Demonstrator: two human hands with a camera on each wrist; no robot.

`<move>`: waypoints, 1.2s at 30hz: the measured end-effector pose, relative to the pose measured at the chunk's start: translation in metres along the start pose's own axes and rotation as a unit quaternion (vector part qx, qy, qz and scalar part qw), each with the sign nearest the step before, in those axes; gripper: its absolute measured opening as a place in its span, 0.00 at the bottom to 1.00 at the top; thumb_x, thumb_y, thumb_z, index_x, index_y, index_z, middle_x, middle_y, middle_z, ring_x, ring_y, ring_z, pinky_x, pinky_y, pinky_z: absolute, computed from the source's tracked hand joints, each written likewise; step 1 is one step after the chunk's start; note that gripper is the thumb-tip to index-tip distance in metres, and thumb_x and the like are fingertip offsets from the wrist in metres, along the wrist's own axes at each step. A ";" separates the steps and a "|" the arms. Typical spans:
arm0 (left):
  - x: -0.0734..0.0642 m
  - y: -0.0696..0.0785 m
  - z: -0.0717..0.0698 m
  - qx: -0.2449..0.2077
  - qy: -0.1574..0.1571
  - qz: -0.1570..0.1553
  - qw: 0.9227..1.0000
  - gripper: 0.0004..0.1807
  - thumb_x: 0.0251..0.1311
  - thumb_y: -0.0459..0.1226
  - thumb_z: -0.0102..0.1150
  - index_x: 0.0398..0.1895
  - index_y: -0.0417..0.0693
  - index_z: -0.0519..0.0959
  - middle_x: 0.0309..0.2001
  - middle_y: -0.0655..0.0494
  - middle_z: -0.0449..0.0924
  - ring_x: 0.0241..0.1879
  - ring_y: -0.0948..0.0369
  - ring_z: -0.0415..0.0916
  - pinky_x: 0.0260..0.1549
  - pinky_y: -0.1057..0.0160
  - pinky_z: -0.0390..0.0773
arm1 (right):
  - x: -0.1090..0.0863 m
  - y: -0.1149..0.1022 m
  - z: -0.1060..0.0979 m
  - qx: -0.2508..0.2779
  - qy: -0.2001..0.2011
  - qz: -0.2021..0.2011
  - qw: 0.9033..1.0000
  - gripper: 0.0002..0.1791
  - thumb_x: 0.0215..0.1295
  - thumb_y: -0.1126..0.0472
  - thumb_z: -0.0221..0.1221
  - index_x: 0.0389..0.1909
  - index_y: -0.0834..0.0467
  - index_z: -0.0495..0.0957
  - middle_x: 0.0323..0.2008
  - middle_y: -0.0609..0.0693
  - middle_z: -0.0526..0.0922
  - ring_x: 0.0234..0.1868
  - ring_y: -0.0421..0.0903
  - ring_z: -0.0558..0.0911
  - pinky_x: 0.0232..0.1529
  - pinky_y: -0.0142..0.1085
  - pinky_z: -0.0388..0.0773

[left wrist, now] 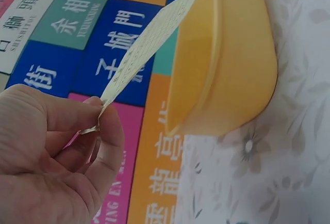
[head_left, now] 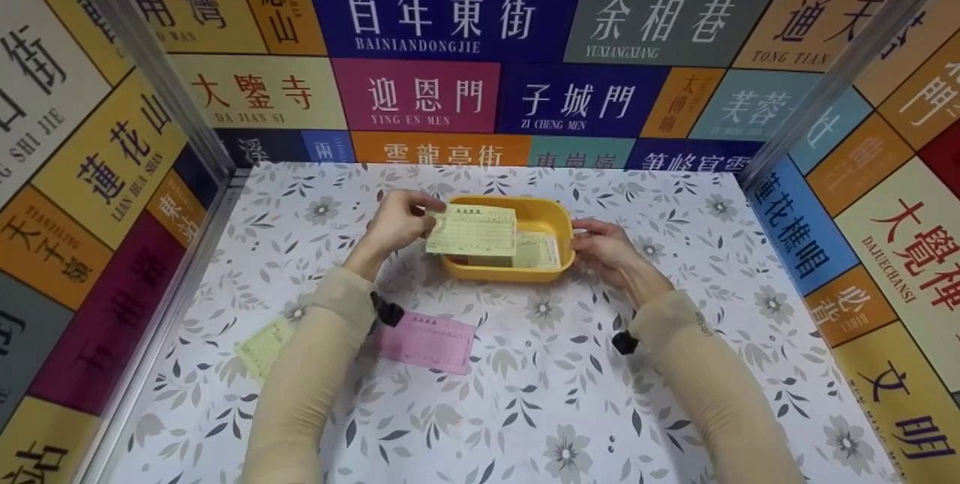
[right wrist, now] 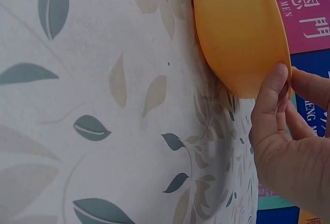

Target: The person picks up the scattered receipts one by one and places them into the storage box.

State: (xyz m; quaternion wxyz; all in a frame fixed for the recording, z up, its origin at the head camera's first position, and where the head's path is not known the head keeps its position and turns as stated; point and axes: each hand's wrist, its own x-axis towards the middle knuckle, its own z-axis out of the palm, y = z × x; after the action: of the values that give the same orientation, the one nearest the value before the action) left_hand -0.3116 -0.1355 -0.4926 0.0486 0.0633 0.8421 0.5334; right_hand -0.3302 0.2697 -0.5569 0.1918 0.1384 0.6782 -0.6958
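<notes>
My left hand (head_left: 401, 223) pinches a pale yellow-green printed slip (head_left: 474, 230) by its left edge, between thumb and fingers. The slip hangs over the left part of a yellow plastic basin (head_left: 510, 274). In the left wrist view the slip (left wrist: 147, 48) tilts up from the fingertips towards the basin's rim, its pinched end creased. My right hand (head_left: 611, 248) grips the basin's right rim, and in the right wrist view the thumb presses the basin wall (right wrist: 242, 38) from outside. Another greenish slip (head_left: 536, 250) lies inside the basin, partly hidden by the held one.
A pink printed slip (head_left: 427, 343) lies on the floral-patterned tabletop (head_left: 540, 379) near the left forearm. Farther left, a yellow-green slip (head_left: 262, 347) is partly covered by the left sleeve. Panels with coloured signs (head_left: 442, 7) enclose the table at the back and sides.
</notes>
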 end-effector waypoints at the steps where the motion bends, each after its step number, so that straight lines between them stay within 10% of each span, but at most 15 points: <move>1: 0.002 0.000 0.004 0.001 -0.002 -0.001 1.000 0.22 0.63 0.24 0.60 0.57 0.42 0.92 0.47 0.41 0.91 0.31 0.62 0.77 0.28 0.69 0.79 | 0.000 0.000 0.000 0.002 0.000 0.001 1.000 0.37 0.73 0.76 0.64 0.82 0.59 0.72 0.48 0.51 0.91 0.33 0.41 0.87 0.38 0.32 0.88; 8: 0.020 0.003 0.036 0.048 -0.005 -0.006 0.999 0.20 0.64 0.25 0.60 0.55 0.44 0.93 0.56 0.44 0.92 0.40 0.60 0.79 0.37 0.66 0.80 | 0.000 0.001 0.000 0.007 0.000 0.003 1.000 0.36 0.74 0.75 0.63 0.82 0.58 0.73 0.47 0.51 0.91 0.34 0.42 0.88 0.37 0.32 0.88; 16: 0.031 0.005 0.068 0.093 -0.035 -0.042 0.994 0.27 0.61 0.20 0.54 0.58 0.43 0.91 0.55 0.43 0.93 0.28 0.59 0.84 0.25 0.57 0.89 | 0.000 0.001 0.001 0.007 -0.004 0.004 1.000 0.36 0.74 0.75 0.63 0.81 0.58 0.73 0.47 0.51 0.91 0.31 0.41 0.87 0.35 0.32 0.87; 27: 0.038 0.000 0.090 0.188 -0.041 0.007 0.981 0.26 0.61 0.22 0.55 0.59 0.41 0.91 0.60 0.45 0.92 0.63 0.49 0.85 0.72 0.52 0.83 | -0.001 0.002 0.000 -0.003 -0.002 -0.014 1.000 0.33 0.75 0.75 0.64 0.79 0.61 0.75 0.48 0.52 0.92 0.32 0.41 0.88 0.36 0.32 0.89; 36: 0.034 0.007 0.086 0.157 -0.046 -0.017 0.986 0.32 0.58 0.19 0.56 0.66 0.42 0.87 0.64 0.47 0.89 0.58 0.52 0.83 0.58 0.54 0.88 | -0.002 0.001 0.000 -0.007 0.001 -0.009 1.000 0.35 0.74 0.75 0.64 0.81 0.58 0.74 0.53 0.54 0.90 0.35 0.42 0.88 0.37 0.31 0.88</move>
State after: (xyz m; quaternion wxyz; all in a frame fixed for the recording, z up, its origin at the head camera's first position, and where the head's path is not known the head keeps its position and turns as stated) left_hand -0.3315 -0.0503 -0.5235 0.0859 0.0803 0.9132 0.3902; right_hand -0.3282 0.2700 -0.5570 0.1856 0.1317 0.6844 -0.6927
